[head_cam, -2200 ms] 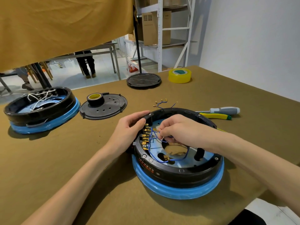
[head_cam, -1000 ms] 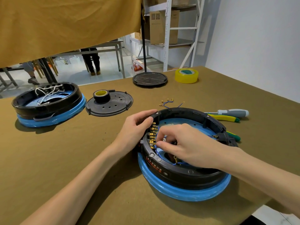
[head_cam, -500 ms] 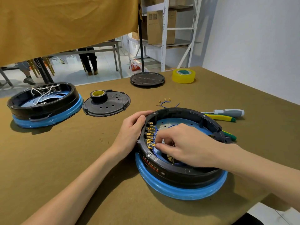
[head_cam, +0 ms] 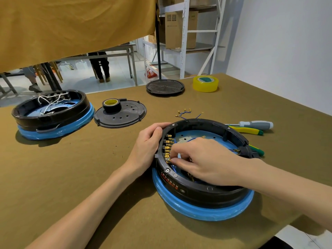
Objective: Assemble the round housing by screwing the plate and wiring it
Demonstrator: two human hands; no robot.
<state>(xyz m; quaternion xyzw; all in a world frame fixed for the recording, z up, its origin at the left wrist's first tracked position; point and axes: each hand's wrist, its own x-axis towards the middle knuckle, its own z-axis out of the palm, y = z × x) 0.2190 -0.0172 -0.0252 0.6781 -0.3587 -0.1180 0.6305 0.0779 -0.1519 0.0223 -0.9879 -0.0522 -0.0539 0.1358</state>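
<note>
Housing [head_cam: 203, 191] rim held by left hand [head_cam: 146, 143]; right hand [head_cam: 206, 162] inside

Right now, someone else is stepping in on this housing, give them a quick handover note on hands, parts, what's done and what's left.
Left hand grips the outer rim of the near round housing, steadying it.
Right hand is inside the housing, fingertips pinching at the row of brass terminals with the blue wires; the exact wire is hidden.
Loose blue leads lie on the table behind the housing. Screwdriver and pliers lie to the right.
The perforated plate lies apart with a tape roll on it.
Done: some wires are at the terminals.
Left: finish wiring, then fit and screw the plate.
</note>
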